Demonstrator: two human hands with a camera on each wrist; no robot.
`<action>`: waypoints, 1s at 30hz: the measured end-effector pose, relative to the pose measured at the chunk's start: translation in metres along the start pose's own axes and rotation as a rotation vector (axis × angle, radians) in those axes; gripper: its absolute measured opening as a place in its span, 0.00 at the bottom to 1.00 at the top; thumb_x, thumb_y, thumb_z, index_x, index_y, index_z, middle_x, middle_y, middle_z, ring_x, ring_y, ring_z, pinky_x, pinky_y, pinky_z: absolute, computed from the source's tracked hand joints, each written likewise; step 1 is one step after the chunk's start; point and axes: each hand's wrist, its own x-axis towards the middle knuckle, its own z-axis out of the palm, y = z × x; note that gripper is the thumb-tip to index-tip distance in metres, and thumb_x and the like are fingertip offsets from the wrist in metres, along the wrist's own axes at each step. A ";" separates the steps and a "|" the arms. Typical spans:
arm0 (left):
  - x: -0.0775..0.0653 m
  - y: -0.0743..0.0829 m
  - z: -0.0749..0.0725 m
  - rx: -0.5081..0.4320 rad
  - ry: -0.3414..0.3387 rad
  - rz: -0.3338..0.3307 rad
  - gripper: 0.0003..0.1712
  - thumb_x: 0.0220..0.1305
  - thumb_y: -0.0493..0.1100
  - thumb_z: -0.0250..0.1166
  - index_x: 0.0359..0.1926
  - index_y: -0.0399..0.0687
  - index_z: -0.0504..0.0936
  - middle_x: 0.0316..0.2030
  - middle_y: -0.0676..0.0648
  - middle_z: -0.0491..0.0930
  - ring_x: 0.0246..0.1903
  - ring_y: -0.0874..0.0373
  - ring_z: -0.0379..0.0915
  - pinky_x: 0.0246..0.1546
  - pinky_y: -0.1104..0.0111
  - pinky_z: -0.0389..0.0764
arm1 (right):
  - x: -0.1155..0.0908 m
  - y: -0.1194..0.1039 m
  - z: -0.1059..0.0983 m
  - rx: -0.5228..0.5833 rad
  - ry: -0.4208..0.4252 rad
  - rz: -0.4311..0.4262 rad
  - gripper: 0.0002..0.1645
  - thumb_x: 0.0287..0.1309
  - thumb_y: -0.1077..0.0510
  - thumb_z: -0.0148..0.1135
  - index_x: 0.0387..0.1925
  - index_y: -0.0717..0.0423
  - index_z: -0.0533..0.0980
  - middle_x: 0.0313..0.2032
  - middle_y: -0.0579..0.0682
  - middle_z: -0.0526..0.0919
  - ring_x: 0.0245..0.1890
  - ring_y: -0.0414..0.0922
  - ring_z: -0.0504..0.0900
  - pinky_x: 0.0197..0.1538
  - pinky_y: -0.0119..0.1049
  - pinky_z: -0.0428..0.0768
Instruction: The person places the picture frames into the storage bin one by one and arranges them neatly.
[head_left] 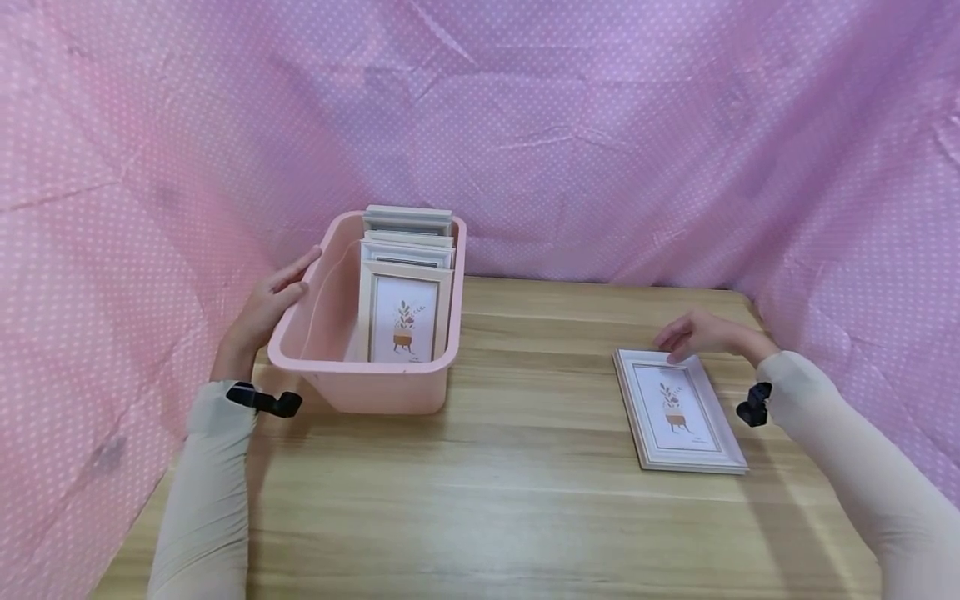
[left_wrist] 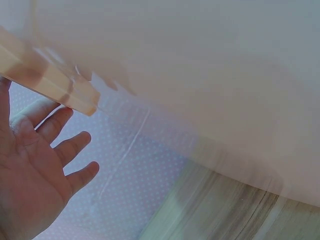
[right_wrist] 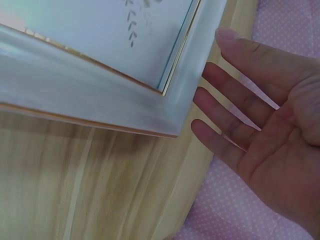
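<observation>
A pink plastic bin (head_left: 390,387) stands at the left of the table, with several picture frames (head_left: 407,308) upright in a row along its right side. My left hand (head_left: 266,304) is at the bin's left rim; in the left wrist view its fingers (left_wrist: 75,147) are spread and fairly straight, some right at the rim's underside. At the right, a white picture frame (head_left: 678,412) lies face up, showing a potted plant print. My right hand (head_left: 697,335) is over its far edge. Its fingertips (right_wrist: 202,127) are close beside the frame's corner, with the fingers spread and relaxed.
The wooden table (head_left: 540,467) runs between the bin and the flat frame. Pink dotted cloth (head_left: 570,150) hangs behind the table and at both sides, close behind the bin. Black wrist bands (head_left: 262,400) sit over both pale sleeves.
</observation>
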 end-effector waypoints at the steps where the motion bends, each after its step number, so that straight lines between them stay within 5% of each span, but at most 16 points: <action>1: 0.000 0.000 0.000 -0.007 0.001 0.003 0.31 0.77 0.38 0.52 0.78 0.49 0.60 0.79 0.50 0.55 0.69 0.71 0.62 0.56 0.85 0.71 | 0.000 0.001 0.000 0.001 -0.008 0.004 0.25 0.52 0.65 0.76 0.51 0.73 0.81 0.46 0.65 0.88 0.43 0.45 0.87 0.45 0.28 0.83; 8: 0.002 -0.001 0.001 -0.017 -0.016 0.012 0.31 0.77 0.36 0.50 0.78 0.49 0.59 0.80 0.48 0.54 0.69 0.70 0.61 0.56 0.85 0.72 | -0.003 0.009 0.003 0.008 -0.046 0.045 0.24 0.51 0.64 0.77 0.51 0.68 0.83 0.48 0.63 0.88 0.44 0.39 0.85 0.46 0.25 0.81; 18: 0.001 -0.002 0.000 0.015 0.010 -0.014 0.32 0.77 0.36 0.49 0.78 0.49 0.60 0.80 0.46 0.54 0.68 0.70 0.62 0.56 0.84 0.72 | -0.004 0.025 0.006 0.005 0.026 0.000 0.25 0.49 0.65 0.78 0.49 0.72 0.83 0.48 0.66 0.87 0.42 0.35 0.84 0.47 0.26 0.81; 30: 0.002 -0.001 0.002 0.021 0.008 0.000 0.31 0.77 0.36 0.49 0.78 0.45 0.59 0.80 0.42 0.52 0.71 0.65 0.60 0.57 0.84 0.71 | 0.000 0.035 0.014 -0.011 0.089 0.064 0.21 0.52 0.61 0.77 0.46 0.68 0.85 0.46 0.62 0.88 0.39 0.38 0.80 0.42 0.25 0.77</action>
